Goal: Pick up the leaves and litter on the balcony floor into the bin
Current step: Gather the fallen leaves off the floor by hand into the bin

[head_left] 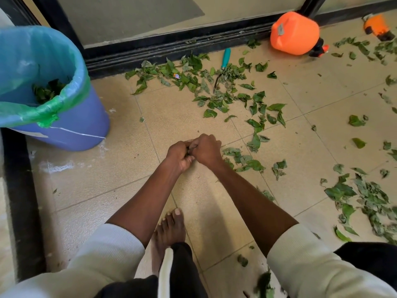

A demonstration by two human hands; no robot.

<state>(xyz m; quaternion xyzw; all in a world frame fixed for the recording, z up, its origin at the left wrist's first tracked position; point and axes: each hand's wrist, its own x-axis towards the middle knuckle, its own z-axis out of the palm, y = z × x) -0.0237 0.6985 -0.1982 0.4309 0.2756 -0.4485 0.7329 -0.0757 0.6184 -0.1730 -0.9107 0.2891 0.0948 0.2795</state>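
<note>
Both hands are brought together low over the tiled floor (pixel 182 117), knuckles touching. The left hand (pixel 180 154) is clenched around a small bunch of something dark, probably gathered leaves; the right hand (pixel 206 150) is curled against it, fingers tucked in. It is judged that pickings are being packed from one fist into the other so that one trip to the bin carries more. What exactly is held is hidden between the palms; only a dark sliver shows.

The bin (pixel 71 125), blue with a green liner (pixel 43 114) folded over its rim, stands to the left, near the hands, presumably kept within arm's reach. A few leaves (pixel 48 91) are already seen inside it.

Most of the task's material remains on the floor: a scatter of leaves (pixel 191 76) along the door track (pixel 171 50), a patch just right of the hands (pixel 245 160), and a heap at far right (pixel 369 201), cut off by the frame edge. A small coloured scrap of litter (pixel 176 76) lies among the leaves by the track.

A teal-handled tool (pixel 226 58) lies partly buried in leaves; its working end cannot be made out. An orange sprayer (pixel 295 33) lies on its side by the door. A second orange object (pixel 377 26) is blurred.
</note>
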